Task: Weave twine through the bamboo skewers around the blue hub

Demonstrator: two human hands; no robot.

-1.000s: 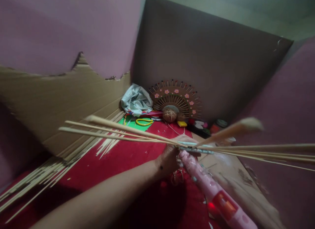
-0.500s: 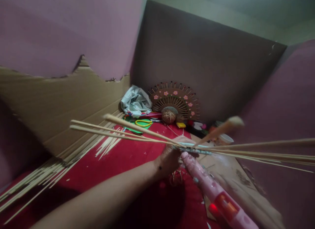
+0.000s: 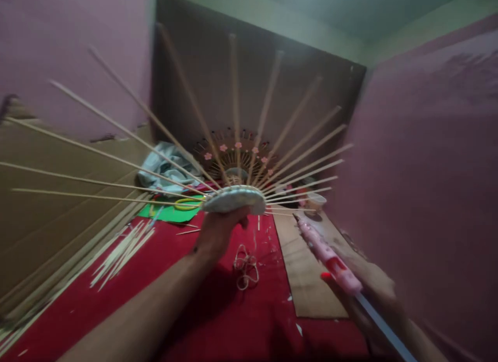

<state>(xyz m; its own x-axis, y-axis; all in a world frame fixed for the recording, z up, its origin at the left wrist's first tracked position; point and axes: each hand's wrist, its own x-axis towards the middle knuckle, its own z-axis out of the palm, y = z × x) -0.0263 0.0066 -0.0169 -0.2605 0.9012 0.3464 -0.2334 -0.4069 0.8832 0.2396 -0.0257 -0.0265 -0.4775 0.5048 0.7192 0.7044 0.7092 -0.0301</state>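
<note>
While the left hand clamps it by the lower edge, the pale half-disc with radiating sticks sits at frame centre.

Judged light overall: the half-disc appears firm, the sticks thin, stiff and liable to snap or work loose if knocked; hold by the half-disc, clear of the sticks. Slipperiness cannot be told. The right hand, right of centre, is closed around a pink glue gun, its nozzle near the lowest right-side sticks; contact not established. Below: red cloth, tangled string and, lower right, a flat brown board. Loose sticks lie lower left; cardboard lines the left side. Pink wall at right; dim light.
</note>
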